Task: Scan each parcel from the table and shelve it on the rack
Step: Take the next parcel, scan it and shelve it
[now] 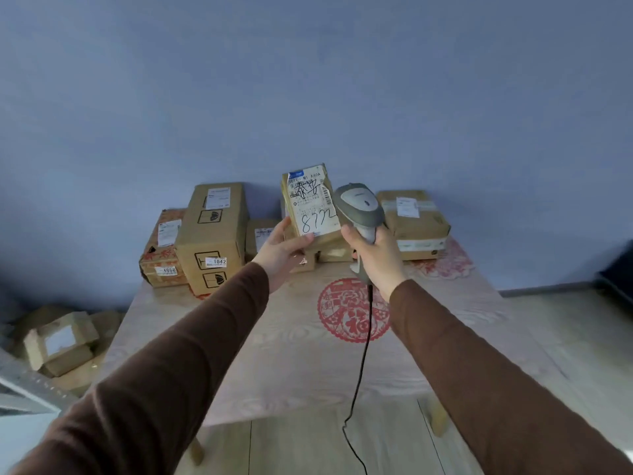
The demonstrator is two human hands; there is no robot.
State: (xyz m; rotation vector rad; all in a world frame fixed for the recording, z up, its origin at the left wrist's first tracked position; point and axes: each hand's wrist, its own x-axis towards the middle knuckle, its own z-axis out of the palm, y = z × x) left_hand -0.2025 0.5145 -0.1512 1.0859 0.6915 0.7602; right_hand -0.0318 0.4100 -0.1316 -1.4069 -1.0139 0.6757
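parcel point(312, 205) mid-frame pinched by left hand point(279, 250), label up for reading; right hand point(375, 257) fingers wrapped round scanner point(359, 209) aimed at it.

Both your arms reach forward, each hand holding something.
Your left hand point(282, 250) is raised palm-up, thumb and fingers pinching the lower edge of a small parcel point(312, 204). Your right hand point(375, 253) is wrapped round the grip of a scanner point(359, 207), wrist cocked upward. Brown sleeves cover both forearms.
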